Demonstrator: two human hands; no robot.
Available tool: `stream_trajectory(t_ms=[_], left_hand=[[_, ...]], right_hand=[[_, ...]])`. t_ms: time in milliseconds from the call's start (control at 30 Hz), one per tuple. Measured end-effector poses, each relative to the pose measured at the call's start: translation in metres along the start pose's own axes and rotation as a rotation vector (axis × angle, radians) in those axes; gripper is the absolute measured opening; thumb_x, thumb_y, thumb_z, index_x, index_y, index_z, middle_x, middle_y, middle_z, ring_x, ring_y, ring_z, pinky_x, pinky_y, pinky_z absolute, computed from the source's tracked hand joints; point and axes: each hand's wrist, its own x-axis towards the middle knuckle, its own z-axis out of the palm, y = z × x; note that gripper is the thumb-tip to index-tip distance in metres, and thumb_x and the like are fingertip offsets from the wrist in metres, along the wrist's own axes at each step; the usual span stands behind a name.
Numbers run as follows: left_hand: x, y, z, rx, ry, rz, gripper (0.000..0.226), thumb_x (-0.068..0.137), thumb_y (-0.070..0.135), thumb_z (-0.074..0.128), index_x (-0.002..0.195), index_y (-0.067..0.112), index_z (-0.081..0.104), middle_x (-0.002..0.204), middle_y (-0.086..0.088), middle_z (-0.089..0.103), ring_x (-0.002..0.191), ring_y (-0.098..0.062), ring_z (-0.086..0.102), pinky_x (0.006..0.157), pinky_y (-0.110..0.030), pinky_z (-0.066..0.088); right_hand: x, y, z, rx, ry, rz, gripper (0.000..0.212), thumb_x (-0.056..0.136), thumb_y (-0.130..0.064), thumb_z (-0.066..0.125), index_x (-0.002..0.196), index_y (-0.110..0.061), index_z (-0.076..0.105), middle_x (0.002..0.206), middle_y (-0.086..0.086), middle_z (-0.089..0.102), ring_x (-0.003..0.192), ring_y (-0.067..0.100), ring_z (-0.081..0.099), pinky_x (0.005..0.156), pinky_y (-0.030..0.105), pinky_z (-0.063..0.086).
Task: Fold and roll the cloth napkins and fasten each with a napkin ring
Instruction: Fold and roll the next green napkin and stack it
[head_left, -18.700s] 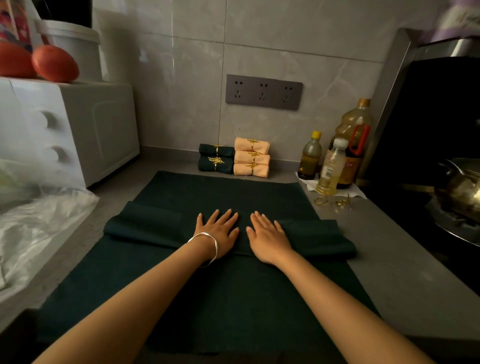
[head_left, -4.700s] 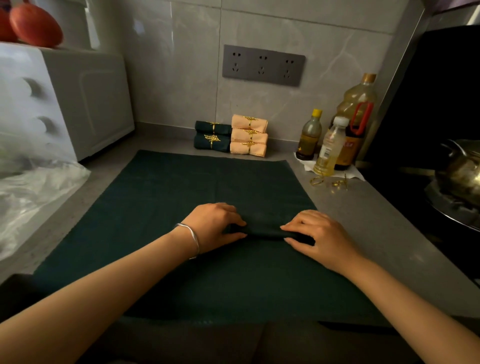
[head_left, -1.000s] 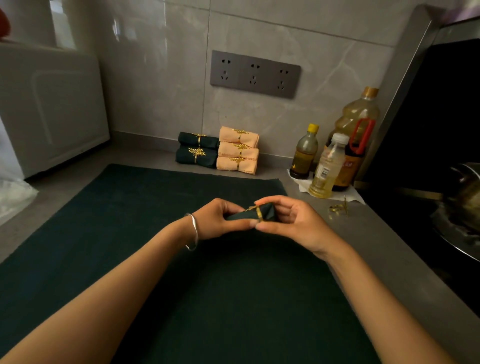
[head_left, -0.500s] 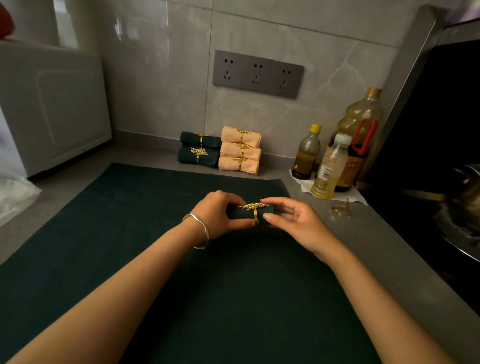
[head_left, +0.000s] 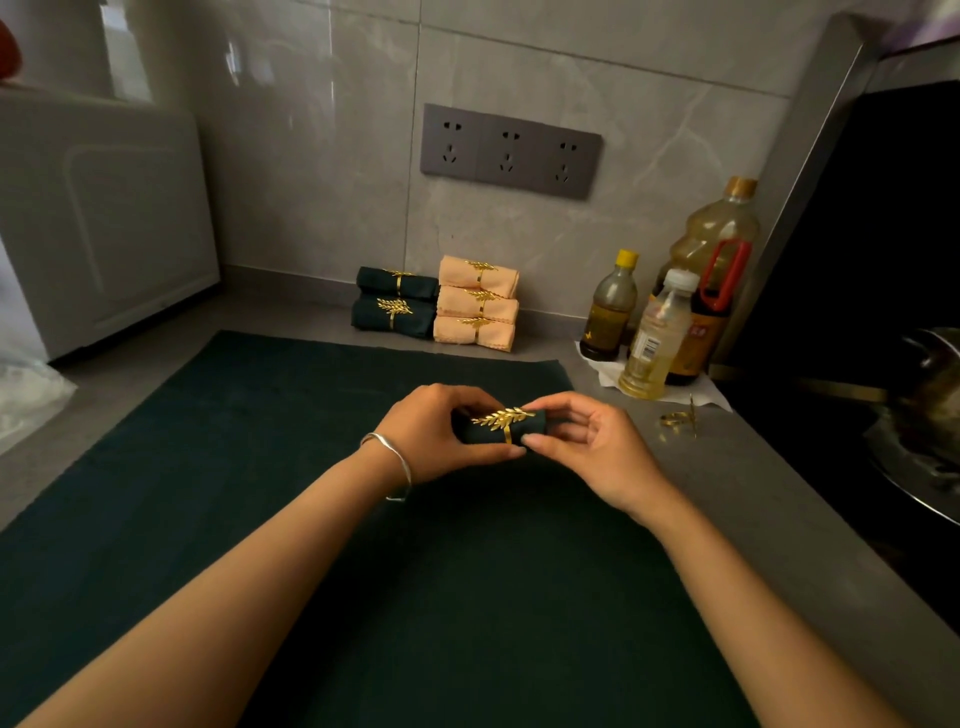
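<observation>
one dark green rolled cloth napkin (head_left: 531, 427), gripped by the left hand (head_left: 441, 434) and pinched by the right hand (head_left: 589, 444) over the far right corner of the green mat (head_left: 260, 467), now wears its gold leaf ring (head_left: 503, 419) mid-roll, seemingly fastened.

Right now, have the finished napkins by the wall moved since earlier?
No. The finished napkins still lie stacked against the wall below the socket panel, left of the bottles; only the camera shifted.
</observation>
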Motion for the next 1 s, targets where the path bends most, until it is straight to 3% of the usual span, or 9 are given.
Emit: stream_trajectory(t_ms=[467, 600, 700, 800, 900, 1000], left_hand=[[0.001, -0.005, -0.015, 0.007, 0.022, -0.008, 0.052, 0.072, 0.041, 0.075, 0.117, 0.027, 0.056, 0.105, 0.013, 0.057, 0.093, -0.004, 0.058, 0.082, -0.020, 0.052], [0.000, -0.016, -0.015, -0.070, -0.022, -0.051, 0.060, 0.071, 0.036, 0.077, 0.124, 0.030, 0.049, 0.117, 0.011, 0.053, 0.103, -0.006, 0.055, 0.083, -0.019, 0.051], [-0.002, -0.025, -0.011, 0.008, -0.097, -0.078, 0.051, 0.074, 0.033, 0.076, 0.120, 0.030, 0.054, 0.116, 0.010, 0.057, 0.100, -0.005, 0.056, 0.081, -0.016, 0.049], [-0.001, -0.028, -0.004, 0.048, -0.139, -0.078, 0.047, 0.074, 0.035, 0.076, 0.117, 0.029, 0.057, 0.113, 0.008, 0.061, 0.096, -0.003, 0.057, 0.080, -0.014, 0.048], [0.000, -0.028, -0.003, 0.041, -0.147, -0.086, 0.046, 0.075, 0.034, 0.075, 0.117, 0.029, 0.057, 0.110, 0.011, 0.060, 0.094, -0.002, 0.057, 0.079, -0.013, 0.048], [0.001, -0.028, -0.002, 0.032, -0.148, -0.088, 0.046, 0.074, 0.033, 0.076, 0.116, 0.028, 0.057, 0.108, 0.012, 0.059, 0.094, -0.002, 0.057, 0.080, -0.014, 0.048]], right_hand=[[0.002, 0.004, -0.019, 0.046, 0.000, 0.043, 0.032, 0.078, -0.001, 0.069, 0.100, -0.022, 0.062, 0.115, -0.001, 0.065, 0.108, 0.009, 0.063, 0.089, 0.026, 0.052], [0.002, 0.007, -0.028, 0.041, -0.002, 0.087, 0.031, 0.079, -0.001, 0.068, 0.101, -0.021, 0.060, 0.116, -0.002, 0.064, 0.107, 0.009, 0.063, 0.089, 0.026, 0.053], [0.001, 0.012, -0.031, -0.019, -0.089, 0.169, 0.034, 0.078, 0.001, 0.070, 0.104, -0.018, 0.058, 0.115, -0.004, 0.060, 0.108, 0.012, 0.061, 0.088, 0.023, 0.052], [0.001, 0.021, -0.023, -0.274, -0.170, 0.171, 0.041, 0.075, -0.018, 0.077, 0.109, -0.029, 0.056, 0.119, -0.011, 0.055, 0.115, 0.009, 0.053, 0.093, 0.021, 0.045], [0.004, 0.025, -0.012, -0.480, -0.122, 0.079, 0.054, 0.069, -0.044, 0.078, 0.117, -0.044, 0.053, 0.123, -0.016, 0.051, 0.117, 0.004, 0.046, 0.101, 0.026, 0.038], [0.010, 0.024, 0.000, -0.595, -0.121, -0.006, 0.059, 0.067, -0.053, 0.075, 0.121, -0.043, 0.055, 0.118, -0.018, 0.052, 0.114, 0.005, 0.046, 0.103, 0.031, 0.037]])
